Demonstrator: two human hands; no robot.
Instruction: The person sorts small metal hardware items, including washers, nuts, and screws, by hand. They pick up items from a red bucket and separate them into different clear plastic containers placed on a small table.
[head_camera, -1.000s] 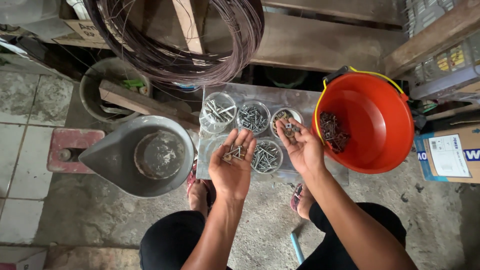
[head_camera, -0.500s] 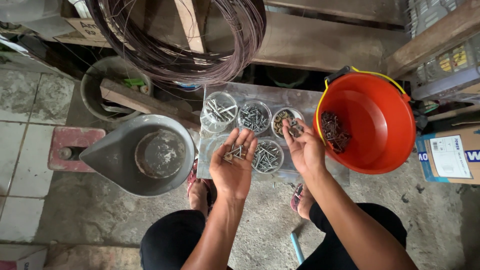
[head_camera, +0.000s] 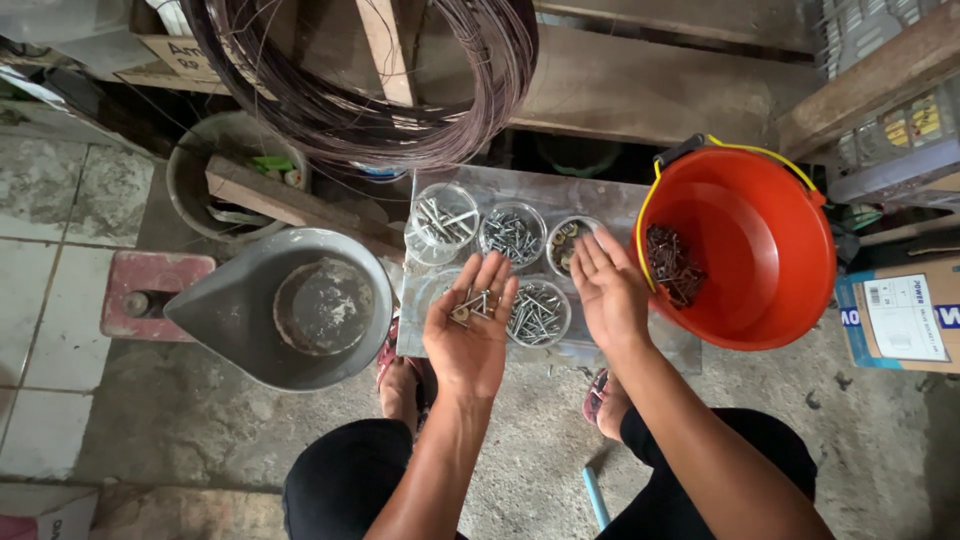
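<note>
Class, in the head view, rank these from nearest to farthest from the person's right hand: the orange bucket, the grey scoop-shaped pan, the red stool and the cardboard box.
1. Orange bucket, just to the right of the right hand.
2. Grey scoop-shaped pan, to its left, beyond the left hand.
3. Cardboard box, at the far right edge.
4. Red stool, far left on the floor.

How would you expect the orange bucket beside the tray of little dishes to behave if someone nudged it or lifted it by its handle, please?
The orange bucket is probably light for its size: it looks like thin plastic and holds only a small heap of dark screws. A push would likely slide it over the concrete floor rather than tip it, since it sits wide and low. Lifted by the yellow handle, the screws would probably shift and rattle.
</note>
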